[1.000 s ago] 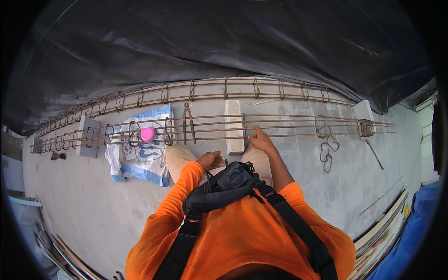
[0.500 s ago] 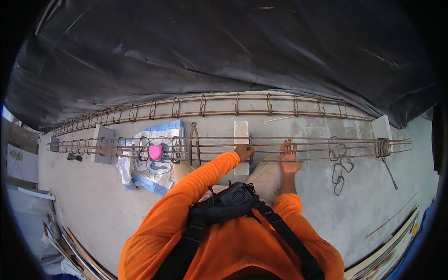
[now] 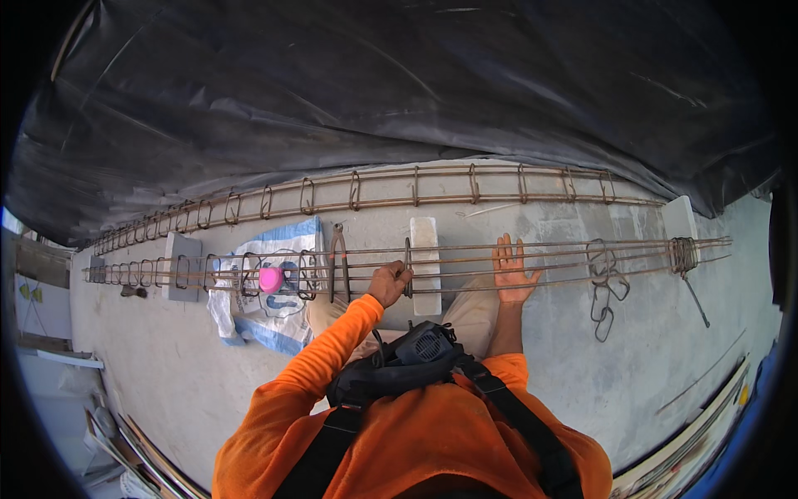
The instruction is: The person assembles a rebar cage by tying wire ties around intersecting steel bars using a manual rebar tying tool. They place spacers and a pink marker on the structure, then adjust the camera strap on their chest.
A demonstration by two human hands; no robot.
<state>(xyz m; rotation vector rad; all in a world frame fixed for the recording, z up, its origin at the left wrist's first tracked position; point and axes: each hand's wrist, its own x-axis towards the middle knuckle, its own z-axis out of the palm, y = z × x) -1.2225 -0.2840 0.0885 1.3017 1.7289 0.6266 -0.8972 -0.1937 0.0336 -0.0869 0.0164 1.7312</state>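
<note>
My left hand (image 3: 388,284) is closed on a steel stirrup (image 3: 408,264), a bent rebar loop that rings the long thin bars in front of me. Farther right along the same bars (image 3: 465,259), my right hand (image 3: 514,274) is held palm up with its fingers spread; the bars cross at it, and it grips nothing. A pair of pincers (image 3: 338,262) with reddish-brown handles leans on the bars left of my left hand. Several more stirrups (image 3: 241,270) sit around the bars toward the left end. To the right, several linked loops (image 3: 605,291) hang down from the bars.
Pale blocks (image 3: 181,266) stand under the bars, one (image 3: 426,235) in the middle. A pink round object (image 3: 271,280) rests over a white-and-blue sack (image 3: 283,320). Behind lies a second rebar cage (image 3: 382,202) before black sheeting (image 3: 399,91). A bundle of stirrups (image 3: 683,255) sits at the right end.
My left hand has slid the stirrup leftward along the bars, closer to the pincers. My right hand stays open in nearly the same place. The whole view has shifted a little.
</note>
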